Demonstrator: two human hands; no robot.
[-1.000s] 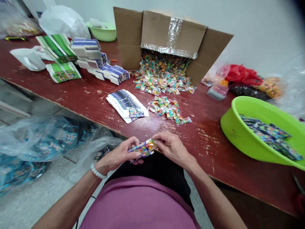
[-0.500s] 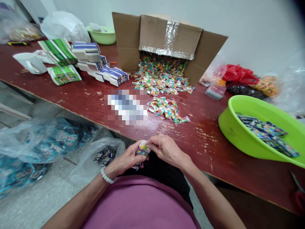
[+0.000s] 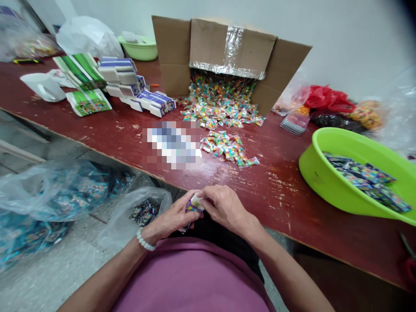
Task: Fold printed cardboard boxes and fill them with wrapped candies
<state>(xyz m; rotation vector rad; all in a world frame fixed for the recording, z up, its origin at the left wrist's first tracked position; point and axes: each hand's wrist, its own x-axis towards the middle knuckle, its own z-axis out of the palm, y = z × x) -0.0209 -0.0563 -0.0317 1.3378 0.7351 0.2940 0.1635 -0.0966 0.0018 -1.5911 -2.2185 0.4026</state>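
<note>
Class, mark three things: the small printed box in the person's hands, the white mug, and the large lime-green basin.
Small printed box (image 3: 192,206): head view, on its printed side.
White mug (image 3: 35,84): head view, on its body.
Large lime-green basin (image 3: 328,187): head view, on its outer wall.

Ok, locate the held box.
In the head view, the held box is below and left of centre, in the left hand, the right hand at its upper end.

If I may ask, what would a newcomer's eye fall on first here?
Probably the cardboard box at the back of the red table, with colorful wrapped candies heaped at its opening. Next comes the green basin at the right, holding dark packets. Below, the left hand holds a small printed carton.
</note>
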